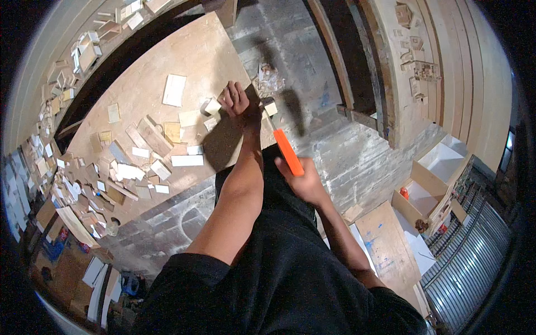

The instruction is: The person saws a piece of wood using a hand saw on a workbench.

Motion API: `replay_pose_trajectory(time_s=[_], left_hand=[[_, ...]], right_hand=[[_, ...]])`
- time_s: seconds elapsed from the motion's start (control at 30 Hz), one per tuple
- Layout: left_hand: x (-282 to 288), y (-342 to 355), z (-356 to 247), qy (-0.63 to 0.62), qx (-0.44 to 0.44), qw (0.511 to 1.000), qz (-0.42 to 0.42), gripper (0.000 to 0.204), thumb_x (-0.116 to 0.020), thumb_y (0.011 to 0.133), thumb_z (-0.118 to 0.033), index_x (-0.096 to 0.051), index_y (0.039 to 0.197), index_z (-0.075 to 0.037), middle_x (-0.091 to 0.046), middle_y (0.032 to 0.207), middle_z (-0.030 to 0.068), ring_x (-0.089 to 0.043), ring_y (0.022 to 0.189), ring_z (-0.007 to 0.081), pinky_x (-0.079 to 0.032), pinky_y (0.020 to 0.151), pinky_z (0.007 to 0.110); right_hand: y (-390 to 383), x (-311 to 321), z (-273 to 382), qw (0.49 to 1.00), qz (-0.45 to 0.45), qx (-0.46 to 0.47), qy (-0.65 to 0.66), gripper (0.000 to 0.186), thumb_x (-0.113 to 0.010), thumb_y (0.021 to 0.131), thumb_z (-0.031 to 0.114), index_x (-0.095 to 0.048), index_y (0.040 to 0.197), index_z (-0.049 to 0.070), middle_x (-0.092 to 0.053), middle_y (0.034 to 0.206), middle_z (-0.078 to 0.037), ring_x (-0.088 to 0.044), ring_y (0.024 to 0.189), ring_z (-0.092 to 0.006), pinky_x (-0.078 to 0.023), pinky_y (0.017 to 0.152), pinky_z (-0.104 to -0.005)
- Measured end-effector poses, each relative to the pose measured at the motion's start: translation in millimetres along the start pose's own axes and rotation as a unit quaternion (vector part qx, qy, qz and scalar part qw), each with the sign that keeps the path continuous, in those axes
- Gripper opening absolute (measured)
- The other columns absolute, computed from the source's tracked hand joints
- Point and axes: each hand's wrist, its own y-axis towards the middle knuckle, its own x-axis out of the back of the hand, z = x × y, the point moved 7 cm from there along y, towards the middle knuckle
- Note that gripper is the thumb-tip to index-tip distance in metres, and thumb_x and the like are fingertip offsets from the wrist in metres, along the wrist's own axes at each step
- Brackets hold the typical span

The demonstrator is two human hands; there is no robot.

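"What lay closest to us?"

"Our black shirt (268,279) filled six o'clock, counting from the middle of the view. Just off that middle, toward four, our right hand (304,181) was wrapped firmly round an orange-handled tool (288,153). Its handle slanted up toward eleven, and a thin greyish part ran on from it to the edge of the board (206,44)."

"And our left hand (235,100)?"

"A little farther, at eleven o'clock, over the board, fingers curled. Its palm was hidden, so we could not tell whether it gripped anything or only pressed down. A pale block (211,106) lay just beside the fingers. A second pale block (271,108) sat at the board's edge, at twelve, near the tool's far end; we could not make out whether they touched."

"Beyond those?"

"Wood offcuts (154,135) spread from eight to ten o'clock. Shavings (269,77) were heaped at twelve on the grey floor (346,162). An open wooden box (410,206) stood past three, and a corrugated metal sheet (472,240) shone toward four."

"How was the tool best handled, in our judgement?"

"With the left fingertips out of its line, that palm steadying the wood, and the right wrist straight behind the handle, pressing lightly."
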Motion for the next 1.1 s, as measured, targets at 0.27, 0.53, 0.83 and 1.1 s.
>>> replay_pose_trajectory(time_s=[0.27,0.53,0.83,1.1], left_hand=[[10.3,15.4,11.1,0.035,0.007,0.999,0.027,0.068,-0.065,0.082,-0.031,-0.048,0.142,-0.003,-0.041,0.155,0.0123,-0.033,0.145,0.0316,-0.016,0.121,0.058],[18.8,1.7,-5.0,0.008,-0.005,1.000,-0.019,0.062,-0.066,0.082,-0.021,-0.051,0.137,0.003,-0.046,0.149,0.0147,-0.036,0.141,0.0343,-0.021,0.121,0.056],[22.8,-2.1,-9.9,0.014,-0.005,1.000,0.025,0.061,-0.059,0.088,-0.028,-0.048,0.140,0.003,-0.045,0.148,0.0160,-0.037,0.138,0.0335,-0.024,0.118,0.056],[12.4,9.9,-6.0,0.021,-0.044,0.994,-0.101,0.045,-0.058,0.089,-0.016,-0.058,0.129,0.004,-0.052,0.142,0.0149,-0.042,0.131,0.0352,-0.034,0.112,0.054]], right_hand=[[52.0,-31.6,1.0,0.999,-0.024,0.039,0.016,0.047,-0.068,0.096,0.039,-0.061,0.074,-0.002,-0.056,0.065,-0.004,-0.048,0.063,-0.0099,-0.042,0.056,-0.0317],[9.0,-4.7,-30.5,1.000,-0.002,0.006,0.030,0.042,-0.070,0.096,0.035,-0.059,0.072,0.002,-0.050,0.059,0.001,-0.046,0.056,-0.0073,-0.037,0.051,-0.0297],[36.4,-14.0,-26.4,0.998,-0.016,0.048,0.020,0.045,-0.067,0.097,0.031,-0.057,0.070,-0.005,-0.048,0.054,-0.005,-0.042,0.056,-0.0119,-0.039,0.052,-0.0380],[-0.7,-5.3,-2.0,0.999,-0.013,0.042,-0.017,0.044,-0.068,0.096,0.029,-0.057,0.069,-0.004,-0.047,0.055,-0.008,-0.045,0.055,-0.0142,-0.041,0.053,-0.0406]])
